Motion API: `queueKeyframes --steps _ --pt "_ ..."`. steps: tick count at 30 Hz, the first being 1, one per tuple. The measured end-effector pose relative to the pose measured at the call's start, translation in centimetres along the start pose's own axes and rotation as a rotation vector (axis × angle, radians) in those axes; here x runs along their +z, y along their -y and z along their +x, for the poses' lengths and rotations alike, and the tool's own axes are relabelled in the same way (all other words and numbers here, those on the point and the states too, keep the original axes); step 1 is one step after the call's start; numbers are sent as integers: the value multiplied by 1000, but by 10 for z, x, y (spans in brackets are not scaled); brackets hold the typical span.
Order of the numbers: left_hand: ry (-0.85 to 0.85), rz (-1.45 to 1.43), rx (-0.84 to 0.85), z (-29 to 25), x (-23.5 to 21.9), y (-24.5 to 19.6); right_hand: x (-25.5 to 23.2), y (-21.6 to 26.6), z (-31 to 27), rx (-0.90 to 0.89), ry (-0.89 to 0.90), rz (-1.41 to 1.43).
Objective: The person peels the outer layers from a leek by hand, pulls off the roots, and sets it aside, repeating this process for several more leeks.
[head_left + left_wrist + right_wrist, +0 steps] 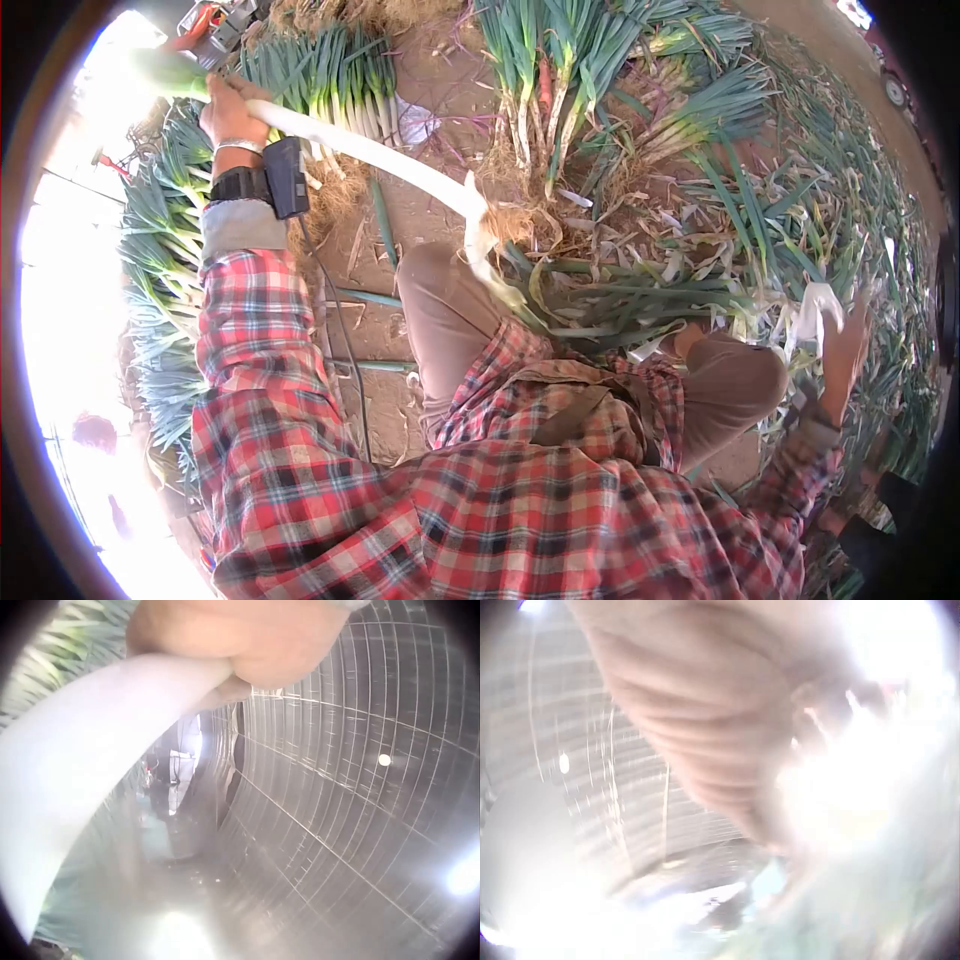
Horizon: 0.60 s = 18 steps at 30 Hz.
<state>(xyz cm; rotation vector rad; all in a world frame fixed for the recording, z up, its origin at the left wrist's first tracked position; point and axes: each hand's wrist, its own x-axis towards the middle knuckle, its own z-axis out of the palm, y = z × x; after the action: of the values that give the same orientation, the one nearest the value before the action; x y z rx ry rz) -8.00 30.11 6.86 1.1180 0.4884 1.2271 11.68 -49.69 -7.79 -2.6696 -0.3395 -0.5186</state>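
In the head view my left hand [233, 112] reaches out at the upper left and grips a long green onion [370, 155] near its green leaves. Its white shaft slants down to the right, ending in stringy roots [515, 225] above the knee. A loose strip of outer skin [480, 255] hangs from that end. The left wrist view shows the pale shaft [82, 742] crossing below the hand [232, 637]. My right hand [845, 355] is out at the far right, blurred, fingers extended, beside a white piece of peel [815, 305]. The right wrist view is overexposed, with its fingertips hidden.
Bundled green onions [325, 80] stand at the upper left, with more along the left side [165, 290]. Other bunches [560, 60] lie ahead. Stripped leaves and skins [640, 300] cover the ground in front and to the right. A cable [350, 350] runs down from the left wrist.
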Motion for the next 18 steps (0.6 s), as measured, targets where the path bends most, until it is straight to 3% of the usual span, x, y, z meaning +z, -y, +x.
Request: queueKeyframes --steps 1,2,3,4,5,6,7,8,9,10,11,12,13,14,15,16,17,18 --pt "-12 21 21 -27 20 -1 8 53 14 72 -105 281" --pt "-15 41 39 -55 44 -2 13 109 20 66 178 607" --pt "-63 -25 -17 -80 65 -7 12 169 20 87 495 727" --pt "-58 -32 -17 -87 74 -3 10 225 14 -17 724 814" --pt "-13 -76 -62 -92 77 0 38 248 4 -579 593 675" --pt "27 -115 -95 -92 74 -1 38 287 -10 -248 981 1107" --pt "205 -317 -231 -81 60 4 72 304 -28 -361 937 1317" --pt "216 -413 -276 -88 64 2 105 315 -42 -483 884 1528" --pt "215 -444 -309 -86 60 3 101 316 -45 -525 1068 1496" --pt "214 -474 -346 -83 55 4 97 311 -50 -562 1250 1449" --pt "206 -475 -317 -79 51 3 88 302 -50 -474 1364 1268" --pt "92 -320 -202 -75 45 3 75 285 -49 -383 1465 1075" --pt "-26 -167 -94 -72 36 3 64 253 -56 -479 1055 787" --pt "-43 -172 -76 -70 25 2 55 229 -33 -227 1260 573" --pt "-108 -116 -16 -68 16 -1 73 169 -16 -255 1155 368" --pt "-173 -63 45 -67 8 -5 83 107 -10 -272 696 112" --pt "-195 -81 33 -72 2 -9 65 70 13 71 800 435" --pt "-212 -94 56 -81 3 -9 88 -17 24 -89 408 42"
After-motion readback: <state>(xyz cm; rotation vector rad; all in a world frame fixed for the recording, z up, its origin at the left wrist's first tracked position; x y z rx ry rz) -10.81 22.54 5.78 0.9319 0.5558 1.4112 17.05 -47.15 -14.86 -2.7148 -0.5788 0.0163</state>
